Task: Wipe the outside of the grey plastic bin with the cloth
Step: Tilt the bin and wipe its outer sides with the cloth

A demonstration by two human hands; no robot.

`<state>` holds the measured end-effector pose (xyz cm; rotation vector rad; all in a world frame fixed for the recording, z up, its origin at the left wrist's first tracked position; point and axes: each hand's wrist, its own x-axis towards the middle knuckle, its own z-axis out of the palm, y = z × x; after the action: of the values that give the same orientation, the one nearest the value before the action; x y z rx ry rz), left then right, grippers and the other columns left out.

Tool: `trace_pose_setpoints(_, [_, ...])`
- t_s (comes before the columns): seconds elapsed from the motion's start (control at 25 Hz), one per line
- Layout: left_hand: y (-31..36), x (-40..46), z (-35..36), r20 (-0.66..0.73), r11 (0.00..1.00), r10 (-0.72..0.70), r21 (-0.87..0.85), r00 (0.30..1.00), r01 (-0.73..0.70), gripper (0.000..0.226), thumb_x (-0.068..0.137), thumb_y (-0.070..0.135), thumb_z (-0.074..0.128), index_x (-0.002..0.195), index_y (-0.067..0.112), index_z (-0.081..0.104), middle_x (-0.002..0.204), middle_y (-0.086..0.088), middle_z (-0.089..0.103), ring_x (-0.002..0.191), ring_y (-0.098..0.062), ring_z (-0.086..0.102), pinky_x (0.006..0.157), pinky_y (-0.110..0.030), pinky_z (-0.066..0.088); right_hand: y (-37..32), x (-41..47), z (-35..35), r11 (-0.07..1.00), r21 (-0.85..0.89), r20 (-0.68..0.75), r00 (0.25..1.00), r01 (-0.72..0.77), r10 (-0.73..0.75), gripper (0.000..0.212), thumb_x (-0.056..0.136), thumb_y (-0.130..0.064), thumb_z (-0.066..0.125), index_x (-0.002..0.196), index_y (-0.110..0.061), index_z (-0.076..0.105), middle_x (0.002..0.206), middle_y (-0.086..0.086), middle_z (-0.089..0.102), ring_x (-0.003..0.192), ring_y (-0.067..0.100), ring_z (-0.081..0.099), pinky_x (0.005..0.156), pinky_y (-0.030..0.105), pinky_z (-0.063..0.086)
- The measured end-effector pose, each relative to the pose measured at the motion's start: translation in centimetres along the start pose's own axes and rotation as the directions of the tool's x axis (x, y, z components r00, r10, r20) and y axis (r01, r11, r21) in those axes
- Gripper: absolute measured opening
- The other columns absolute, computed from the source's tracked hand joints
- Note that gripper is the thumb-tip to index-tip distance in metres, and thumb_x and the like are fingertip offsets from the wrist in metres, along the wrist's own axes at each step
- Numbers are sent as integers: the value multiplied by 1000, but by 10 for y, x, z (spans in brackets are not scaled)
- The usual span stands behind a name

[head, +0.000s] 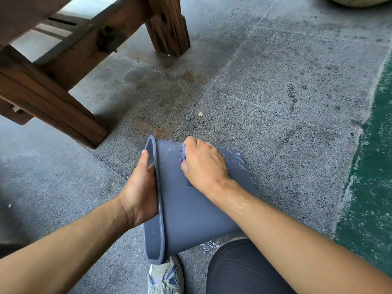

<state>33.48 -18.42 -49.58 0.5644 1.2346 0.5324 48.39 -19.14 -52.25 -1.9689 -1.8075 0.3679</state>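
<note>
The grey plastic bin (191, 211) lies on its side on the stone floor, its open mouth facing left and its base to the right. My left hand (141, 192) grips the rim at the mouth, thumb outside and fingers inside. My right hand (203, 164) presses down on the bin's upper side wall with a purple cloth (183, 154) bunched under it; only a bit of cloth shows past the fingers. White scuff marks streak the wall near the base.
Dark wooden furniture legs (167, 26) and beams (53, 102) stand at the upper left. My knee (239, 268) and a sneaker (165, 276) are below the bin. A green painted strip (373, 166) runs along the right edge of the floor.
</note>
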Motion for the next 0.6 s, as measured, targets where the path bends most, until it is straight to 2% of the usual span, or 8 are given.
trace_pose_setpoints(0.2, [0, -2, -4, -26, 998, -45, -40, 999, 44, 84, 94, 78, 28, 133, 14, 66, 129, -14, 74, 114, -32, 72, 89, -47, 55, 36, 6, 7, 999, -29, 21, 999, -43, 44, 22, 84, -15, 62, 105, -13, 55, 102, 9, 67, 98, 33, 62, 75, 37, 49])
trace_pose_setpoints(0.36, [3, -6, -3, -67, 996, -75, -43, 995, 73, 83, 92, 80, 33, 125, 12, 68, 117, -15, 79, 101, -31, 77, 69, -48, 65, 63, 10, 10, 995, -69, 25, 997, -67, 69, 19, 84, -14, 62, 102, -13, 56, 99, 10, 67, 94, 32, 63, 72, 36, 47])
trace_pose_setpoints(0.44, [4, -8, -3, -78, 997, -77, -27, 994, 75, 85, 91, 79, 35, 121, 8, 70, 112, -17, 80, 97, -32, 78, 65, -48, 65, 77, 10, 12, 993, -80, 39, 995, -87, 90, 17, 85, -15, 63, 101, -14, 57, 97, 9, 67, 92, 32, 63, 74, 38, 50])
trace_pose_setpoints(0.52, [4, -9, -6, -105, 998, -66, -8, 992, 66, 87, 92, 79, 35, 117, 3, 71, 106, -19, 80, 92, -32, 79, 66, -45, 65, 91, 11, 13, 989, -103, 53, 992, -107, 113, 16, 85, -16, 63, 100, -14, 57, 97, 9, 67, 92, 32, 64, 76, 39, 52])
trace_pose_setpoints(0.6, [7, -9, -9, -120, 998, -59, -4, 991, 59, 91, 93, 77, 32, 117, -2, 71, 108, -23, 78, 93, -34, 79, 73, -43, 64, 104, 11, 13, 984, -136, 65, 990, -116, 126, 16, 85, -15, 64, 98, -14, 57, 96, 9, 67, 92, 32, 64, 76, 39, 52])
